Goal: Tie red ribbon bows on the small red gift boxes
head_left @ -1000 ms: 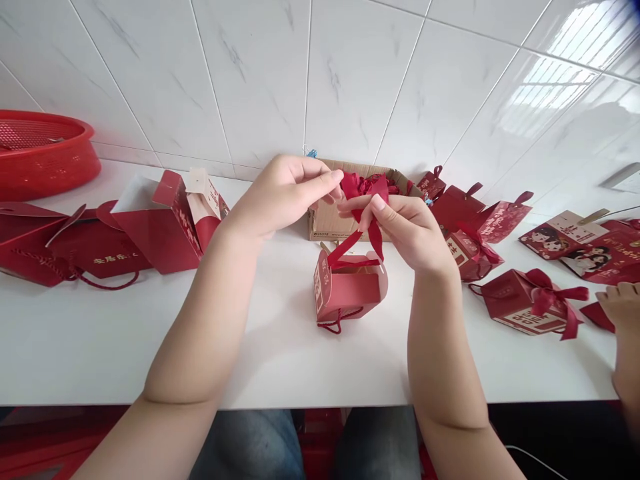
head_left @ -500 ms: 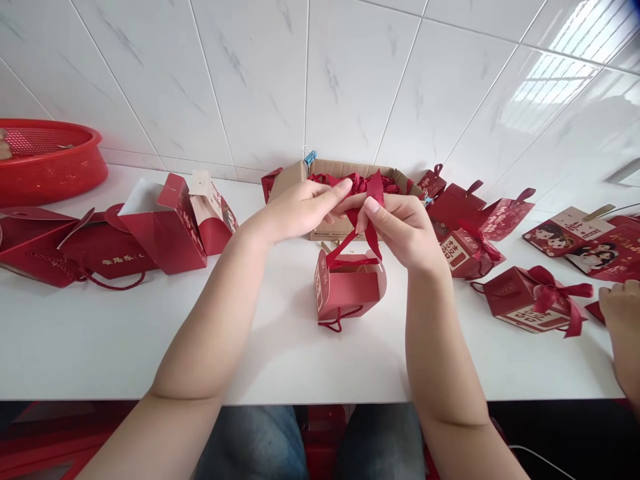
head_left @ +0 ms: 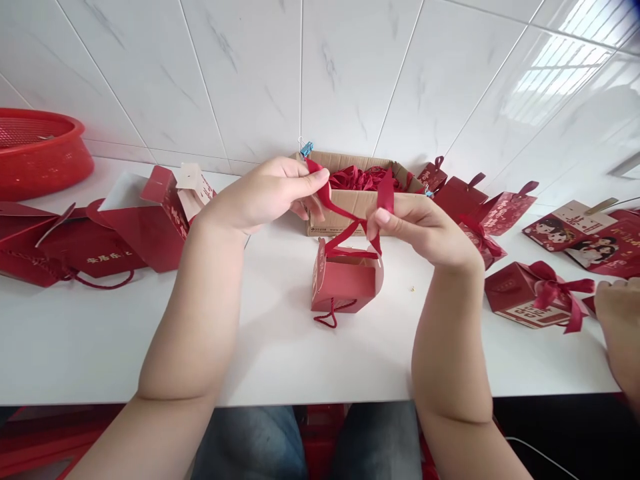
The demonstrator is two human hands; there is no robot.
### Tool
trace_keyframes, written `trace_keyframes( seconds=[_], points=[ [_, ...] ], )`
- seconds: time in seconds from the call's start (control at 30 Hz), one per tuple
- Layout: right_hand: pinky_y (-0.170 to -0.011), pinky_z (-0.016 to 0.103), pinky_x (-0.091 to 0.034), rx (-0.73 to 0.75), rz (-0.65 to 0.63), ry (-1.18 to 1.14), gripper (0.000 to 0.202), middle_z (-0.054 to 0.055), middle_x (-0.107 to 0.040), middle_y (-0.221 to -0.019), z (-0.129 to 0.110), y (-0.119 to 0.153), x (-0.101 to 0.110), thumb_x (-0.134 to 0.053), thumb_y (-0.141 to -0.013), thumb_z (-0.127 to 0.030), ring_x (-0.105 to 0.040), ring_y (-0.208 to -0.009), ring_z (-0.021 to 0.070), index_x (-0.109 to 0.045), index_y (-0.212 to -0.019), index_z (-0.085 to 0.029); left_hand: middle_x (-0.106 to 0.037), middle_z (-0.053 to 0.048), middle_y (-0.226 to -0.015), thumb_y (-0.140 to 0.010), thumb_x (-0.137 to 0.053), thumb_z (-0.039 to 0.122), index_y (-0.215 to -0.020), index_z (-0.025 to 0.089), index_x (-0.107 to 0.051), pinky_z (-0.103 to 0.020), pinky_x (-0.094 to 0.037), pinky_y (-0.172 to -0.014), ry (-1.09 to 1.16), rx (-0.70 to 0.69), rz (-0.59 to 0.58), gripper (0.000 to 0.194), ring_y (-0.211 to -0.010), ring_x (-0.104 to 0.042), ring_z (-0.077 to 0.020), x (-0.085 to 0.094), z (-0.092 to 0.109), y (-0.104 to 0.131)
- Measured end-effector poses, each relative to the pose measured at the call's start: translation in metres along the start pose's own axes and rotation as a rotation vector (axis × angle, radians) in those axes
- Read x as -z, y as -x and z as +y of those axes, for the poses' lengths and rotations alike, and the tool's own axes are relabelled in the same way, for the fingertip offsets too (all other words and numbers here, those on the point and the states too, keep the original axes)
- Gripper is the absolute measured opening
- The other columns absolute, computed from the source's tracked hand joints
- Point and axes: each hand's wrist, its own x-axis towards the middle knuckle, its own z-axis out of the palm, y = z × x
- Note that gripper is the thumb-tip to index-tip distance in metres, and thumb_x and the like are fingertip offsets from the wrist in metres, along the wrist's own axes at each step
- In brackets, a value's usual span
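Observation:
A small red gift box point(head_left: 345, 287) with a twisted cord handle stands open-topped on the white table in front of me. A dark red ribbon point(head_left: 343, 212) runs up from its two sides and crosses above it. My left hand point(head_left: 285, 190) pinches one ribbon end between thumb and fingers. The other end is gripped by my right hand point(head_left: 407, 223), with its tip sticking up past the fingers. Both hands are raised above the box, apart from each other, and the ribbon spans the space between them.
Behind my hands, a cardboard carton point(head_left: 360, 167) holds a heap of red ribbon. Larger red boxes point(head_left: 100, 243) and a red plastic basket point(head_left: 40, 153) are at left. At right are a bow-tied box point(head_left: 535, 293), several printed boxes and another person's hand point(head_left: 620, 320).
My hands have drawn apart, left hand leftward and right hand slightly rightward. The ribbon, bunched between them before, now stretches out with a crossing over the box.

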Motion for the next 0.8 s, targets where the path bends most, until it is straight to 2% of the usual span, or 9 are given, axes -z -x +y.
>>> trace_keyframes(
  seconds=[0.1,0.23,0.3,0.37,0.5,0.6,0.7,0.8],
  points=[
    [-0.070,0.031,-0.046,-0.078,-0.156,0.024,0.039,0.003,-0.063,-0.073,0.002,0.007,0.011,-0.051,-0.092,-0.049,-0.057,-0.074,0.0153,-0.068,-0.074,-0.019,-0.064,-0.005,-0.067,-0.089,-0.053,0.044,-0.064,0.015,-0.060,-0.032,-0.052,-0.068,-0.106,0.062,-0.001,0.038,-0.068,-0.068,-0.0198,0.006,-0.005,-0.001],
    [-0.076,0.031,-0.048,-0.157,-0.168,0.076,0.037,0.003,-0.066,-0.082,0.005,0.011,0.018,-0.056,-0.088,-0.051,-0.059,-0.081,0.0164,-0.069,-0.073,-0.019,-0.067,-0.005,-0.067,-0.085,-0.054,0.054,-0.069,0.018,-0.055,-0.031,-0.051,-0.060,-0.146,0.226,-0.162,0.039,-0.064,-0.068,-0.0213,0.005,-0.009,-0.001],
    [-0.075,0.033,-0.050,-0.238,-0.192,0.066,0.040,0.004,-0.068,-0.081,0.007,0.012,0.019,-0.054,-0.087,-0.054,-0.061,-0.079,0.0168,-0.070,-0.075,-0.019,-0.068,-0.006,-0.069,-0.083,-0.052,0.060,-0.073,0.019,-0.054,-0.030,-0.050,-0.058,-0.146,0.295,-0.251,0.042,-0.067,-0.070,-0.0230,0.000,-0.007,0.000],
    [-0.076,0.034,-0.052,-0.311,-0.220,0.017,0.044,0.004,-0.068,-0.077,0.009,0.013,0.019,-0.053,-0.087,-0.056,-0.064,-0.077,0.0171,-0.071,-0.074,-0.018,-0.069,-0.007,-0.076,-0.080,-0.052,0.064,-0.079,0.020,-0.056,-0.029,-0.050,-0.060,-0.186,0.314,-0.288,0.044,-0.072,-0.071,-0.0242,-0.005,-0.005,0.001],
    [-0.078,0.037,-0.055,-0.382,-0.147,-0.072,0.046,0.005,-0.066,-0.074,0.012,0.014,0.019,-0.056,-0.084,-0.059,-0.065,-0.077,0.0176,-0.066,-0.067,-0.017,-0.068,-0.006,-0.098,-0.068,-0.066,0.062,-0.096,0.022,-0.055,-0.027,-0.049,-0.064,-0.353,0.295,-0.339,0.050,-0.079,-0.071,-0.0229,-0.007,-0.002,0.003],
    [-0.078,0.038,-0.056,-0.408,-0.141,-0.098,0.047,0.004,-0.062,-0.071,0.011,0.015,0.019,-0.056,-0.083,-0.060,-0.064,-0.074,0.0169,-0.061,-0.065,-0.016,-0.064,-0.006,-0.105,-0.060,-0.073,0.058,-0.098,0.023,-0.051,-0.026,-0.046,-0.061,-0.482,0.253,-0.347,0.057,-0.083,-0.068,-0.0229,-0.009,-0.004,0.006],
    [-0.075,0.035,-0.054,-0.368,-0.204,-0.096,0.038,0.002,-0.060,-0.075,0.012,0.016,0.015,-0.064,-0.079,-0.055,-0.061,-0.076,0.0168,-0.061,-0.073,-0.018,-0.061,-0.006,-0.103,-0.063,-0.072,0.052,-0.094,0.023,-0.047,-0.026,-0.042,-0.057,-0.616,0.147,-0.272,0.049,-0.082,-0.064,-0.0225,-0.019,-0.012,0.010],
    [-0.066,0.031,-0.050,-0.337,-0.150,-0.009,0.033,0.000,-0.056,-0.077,0.016,0.021,0.008,-0.076,-0.071,-0.044,-0.057,-0.074,0.0158,-0.059,-0.085,-0.020,-0.058,-0.004,-0.100,-0.070,-0.067,0.041,-0.091,0.023,-0.042,-0.027,-0.038,-0.056,-0.677,0.040,-0.252,0.037,-0.077,-0.059,-0.0193,-0.028,-0.020,0.014]
  ],
)
